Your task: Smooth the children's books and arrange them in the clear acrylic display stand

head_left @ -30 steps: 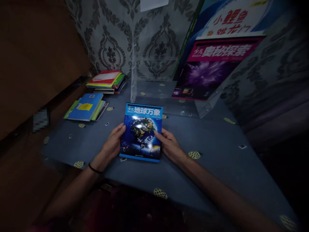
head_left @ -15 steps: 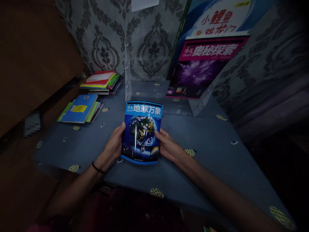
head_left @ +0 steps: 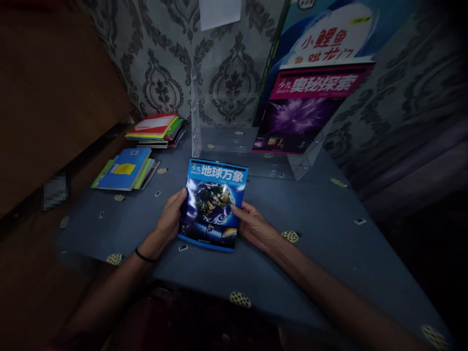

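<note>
A blue book [head_left: 212, 202] with a globe on its cover is held above the near middle of the table, its face towards me. My left hand [head_left: 171, 214] grips its left edge, thumb near the front and the other fingers hidden behind. On the right edge, my right hand [head_left: 254, 224] has its thumb on the cover, its fingers mostly out of sight behind. Beyond the book stands a clear acrylic rack [head_left: 195, 122]. A magenta and purple book [head_left: 298, 117] leans in its right part, before a larger blue picture book [head_left: 332, 39].
At the left of the table [head_left: 310, 263] lies a small pile topped by a blue book [head_left: 126, 168]. Behind it is a stack of books with a red one [head_left: 153, 126] on top. Patterned wallpaper [head_left: 161, 83] rises behind, and a wooden panel [head_left: 54, 97] stands at the left.
The blue book has tilted slightly, and the glare on its cover has shifted left. Both hands still hold it. The whole view has moved a little, with the scene sitting lower.
</note>
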Demonstrator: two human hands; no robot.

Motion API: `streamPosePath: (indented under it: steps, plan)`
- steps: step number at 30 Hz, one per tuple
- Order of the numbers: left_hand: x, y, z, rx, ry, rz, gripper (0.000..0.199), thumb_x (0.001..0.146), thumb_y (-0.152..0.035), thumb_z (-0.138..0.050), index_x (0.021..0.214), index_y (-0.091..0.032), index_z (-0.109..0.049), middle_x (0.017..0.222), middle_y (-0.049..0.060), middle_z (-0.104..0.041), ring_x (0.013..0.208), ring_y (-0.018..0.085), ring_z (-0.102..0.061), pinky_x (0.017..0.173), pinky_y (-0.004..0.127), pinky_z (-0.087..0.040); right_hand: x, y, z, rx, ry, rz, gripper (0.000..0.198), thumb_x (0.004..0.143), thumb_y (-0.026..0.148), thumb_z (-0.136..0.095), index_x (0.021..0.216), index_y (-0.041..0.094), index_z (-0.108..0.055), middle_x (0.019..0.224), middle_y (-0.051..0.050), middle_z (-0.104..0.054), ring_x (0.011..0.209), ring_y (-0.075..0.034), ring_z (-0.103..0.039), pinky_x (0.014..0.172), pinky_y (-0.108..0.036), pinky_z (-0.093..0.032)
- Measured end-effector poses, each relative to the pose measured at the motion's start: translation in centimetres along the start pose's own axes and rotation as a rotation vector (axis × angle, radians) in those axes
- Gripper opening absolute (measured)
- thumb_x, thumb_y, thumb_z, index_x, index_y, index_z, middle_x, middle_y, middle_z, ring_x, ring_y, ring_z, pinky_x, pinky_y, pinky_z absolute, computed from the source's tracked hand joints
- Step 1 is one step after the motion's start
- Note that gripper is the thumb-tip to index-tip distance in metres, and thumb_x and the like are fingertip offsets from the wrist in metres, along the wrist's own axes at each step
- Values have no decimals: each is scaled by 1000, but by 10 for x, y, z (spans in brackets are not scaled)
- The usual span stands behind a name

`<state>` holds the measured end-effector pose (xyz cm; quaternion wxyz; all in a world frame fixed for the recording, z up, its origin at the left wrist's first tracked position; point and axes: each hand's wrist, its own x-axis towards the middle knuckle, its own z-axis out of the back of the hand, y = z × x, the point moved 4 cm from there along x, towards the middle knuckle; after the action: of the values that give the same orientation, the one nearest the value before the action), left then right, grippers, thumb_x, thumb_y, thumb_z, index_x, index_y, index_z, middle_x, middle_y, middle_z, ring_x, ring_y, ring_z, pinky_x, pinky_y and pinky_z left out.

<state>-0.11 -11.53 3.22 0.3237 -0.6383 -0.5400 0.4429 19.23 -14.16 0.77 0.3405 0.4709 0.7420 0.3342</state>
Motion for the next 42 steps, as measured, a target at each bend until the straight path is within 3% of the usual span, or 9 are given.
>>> streamPosePath:
  steps: [6,16,22,27,32,36,42]
  plan:
    - [1,0,-1,-5,11,9,49,61,-56,-89,85,-16,-76,77,4,-78,74,22,-75,73,32,-59,0,-1,3,23,-33,3,41,68,54,-86,92,23,-74,94,-4,-80,94,-25,-74,87,-41,-59]
    - [4,5,-1,11,-31,33,51,65,-58,-86,91,-15,-77,89,6,-80,85,23,-75,82,32,-57,-1,0,3,-7,18,12,48,80,66,-71,106,26,-74,107,-6,-78,103,-27,-73,94,-47,-57]
    - [6,14,-8,40,18,24,52,72,-59,-81,99,-15,-75,98,7,-78,97,23,-71,93,34,-53,-4,-1,3,76,5,-48,49,69,65,-82,95,25,-75,96,-4,-79,97,-26,-74,90,-44,-58]
    - [12,3,-4,330,-31,-257,38,86,-51,-68,106,-20,-61,93,1,-69,89,18,-65,86,32,-51,-4,-2,0,130,4,-50,50,63,60,-88,94,22,-76,93,-6,-79,96,-27,-73,91,-43,-56]
    - [14,-10,-5,785,-23,-577,32,95,-46,-53,114,-21,-55,113,8,-62,109,23,-59,101,43,-46,-4,-3,0,141,-28,-45,49,64,57,-89,94,20,-77,91,-7,-79,91,-25,-72,89,-42,-55]
    - [12,-5,-11,980,57,-549,52,93,-50,-55,135,-20,-49,125,13,-57,124,29,-54,108,50,-41,-4,-2,-1,129,-23,-26,48,65,55,-89,94,20,-77,91,-5,-79,85,-22,-73,87,-39,-56]
    - [10,2,-18,1183,133,-463,98,74,-62,-75,152,-20,-32,141,17,-48,137,39,-44,112,56,-38,-4,-4,-5,124,22,-2,41,68,48,-89,94,20,-74,91,-4,-78,84,-20,-73,88,-38,-57]
